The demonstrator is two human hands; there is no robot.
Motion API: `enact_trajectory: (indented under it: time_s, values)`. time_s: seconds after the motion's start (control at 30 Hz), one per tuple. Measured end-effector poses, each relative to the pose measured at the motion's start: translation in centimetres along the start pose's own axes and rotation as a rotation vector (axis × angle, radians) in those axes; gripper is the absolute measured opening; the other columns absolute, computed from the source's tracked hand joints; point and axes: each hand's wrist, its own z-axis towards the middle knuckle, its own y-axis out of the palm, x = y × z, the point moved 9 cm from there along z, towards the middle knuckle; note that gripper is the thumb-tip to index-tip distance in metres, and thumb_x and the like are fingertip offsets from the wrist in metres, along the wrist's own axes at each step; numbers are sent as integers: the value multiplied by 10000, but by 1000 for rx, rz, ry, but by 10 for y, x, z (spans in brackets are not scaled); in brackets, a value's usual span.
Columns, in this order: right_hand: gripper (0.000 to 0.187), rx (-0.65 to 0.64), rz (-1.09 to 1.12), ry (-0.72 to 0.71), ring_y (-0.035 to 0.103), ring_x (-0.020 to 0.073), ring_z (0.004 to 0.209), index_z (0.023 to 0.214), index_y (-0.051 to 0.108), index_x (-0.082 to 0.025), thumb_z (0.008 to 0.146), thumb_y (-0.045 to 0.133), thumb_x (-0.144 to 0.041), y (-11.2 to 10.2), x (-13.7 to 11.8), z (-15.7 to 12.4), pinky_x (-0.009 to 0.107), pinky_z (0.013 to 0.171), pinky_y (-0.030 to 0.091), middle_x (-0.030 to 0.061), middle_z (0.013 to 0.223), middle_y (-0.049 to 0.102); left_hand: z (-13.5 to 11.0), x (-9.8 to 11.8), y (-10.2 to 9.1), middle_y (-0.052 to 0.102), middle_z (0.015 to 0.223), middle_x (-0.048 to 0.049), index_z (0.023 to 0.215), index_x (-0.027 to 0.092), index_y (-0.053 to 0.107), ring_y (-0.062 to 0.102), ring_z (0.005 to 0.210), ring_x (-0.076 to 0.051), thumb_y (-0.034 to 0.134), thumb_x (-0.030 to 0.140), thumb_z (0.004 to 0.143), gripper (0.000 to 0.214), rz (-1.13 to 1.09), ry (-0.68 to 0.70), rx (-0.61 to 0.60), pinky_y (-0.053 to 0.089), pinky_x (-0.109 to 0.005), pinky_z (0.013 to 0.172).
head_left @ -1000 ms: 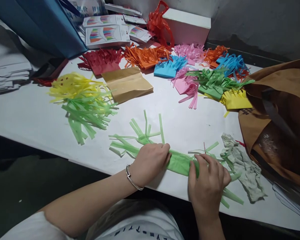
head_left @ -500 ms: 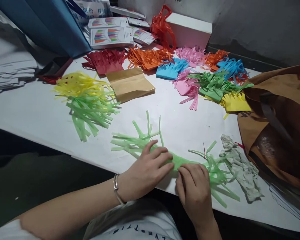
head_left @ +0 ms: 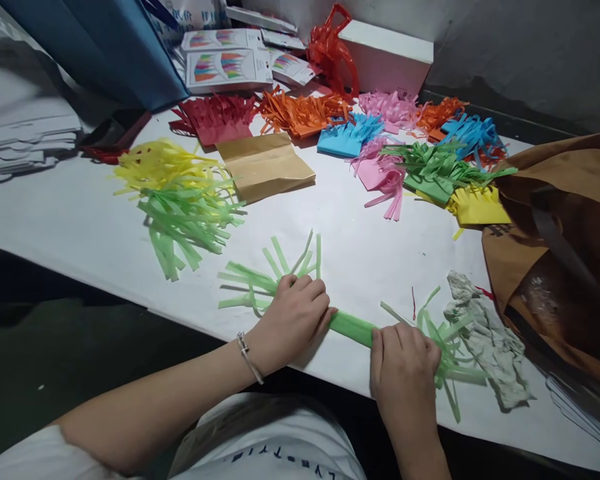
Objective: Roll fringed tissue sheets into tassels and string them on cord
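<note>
A light green fringed paper (head_left: 353, 326) lies rolled into a thin tube near the front edge of the white table (head_left: 70, 220). Cut strips fan out from both of its ends. My left hand (head_left: 293, 317), with a bracelet on the wrist, is closed round the tube's left part. My right hand (head_left: 405, 370) is closed round its right part, where the strips spread out beside a crumpled grey rag (head_left: 485, 343).
A yellow and green fringe pile (head_left: 180, 193) lies to the left, and a folded brown paper (head_left: 265, 165) behind. Red, orange, blue, pink, green and yellow fringes (head_left: 380, 133) fill the back. A brown bag (head_left: 565, 227) stands right, a white box (head_left: 387, 57) at the back.
The green paper has been rolled tighter, from a flat band into a thin tube. My hands came together at its middle, then moved apart towards its ends.
</note>
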Motion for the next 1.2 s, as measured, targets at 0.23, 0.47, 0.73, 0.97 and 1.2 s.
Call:
enact_trajectory:
  time_s: [0.23, 0.47, 0.73, 0.97, 1.2]
  values:
    - [94, 153, 56, -24, 592, 256, 936, 991, 620, -183, 977, 559, -253, -16, -8, 8, 494, 953, 353, 79, 951, 661, 11, -2, 7, 632, 839, -47, 739, 173, 604, 547, 807, -237, 557, 263, 967, 249, 77, -29, -47, 337, -405, 740]
    - [118, 112, 313, -176, 607, 165, 808, 986, 625, -179, 963, 540, -101, -15, -25, 4, 410, 931, 367, 22, 843, 671, 0, 7, -13, 643, 1126, -103, 1029, 176, 619, 542, 1050, -283, 687, 417, 892, 285, -68, 96, 135, 342, -499, 992]
    - [155, 39, 325, -219, 589, 182, 858, 997, 625, -188, 975, 495, -106, -8, -30, -2, 412, 934, 342, 38, 895, 670, -14, 22, -5, 643, 789, -3, 846, 193, 619, 548, 883, -189, 482, 141, 999, 212, -171, 282, 81, 292, -450, 1008]
    - [107, 84, 273, -121, 576, 215, 931, 960, 612, -199, 980, 514, -161, -15, 2, -17, 460, 993, 333, 52, 931, 655, -15, 11, -5, 637, 923, -47, 875, 181, 629, 528, 909, -215, 479, 196, 1006, 200, -180, 124, 13, 323, -405, 882]
    - [150, 135, 26, 48, 573, 245, 872, 826, 577, -196, 964, 569, -254, -14, 12, -13, 518, 986, 345, 69, 902, 655, -2, 13, 3, 602, 867, -54, 781, 175, 579, 509, 853, -238, 534, 183, 923, 149, 16, -3, -16, 325, -415, 807]
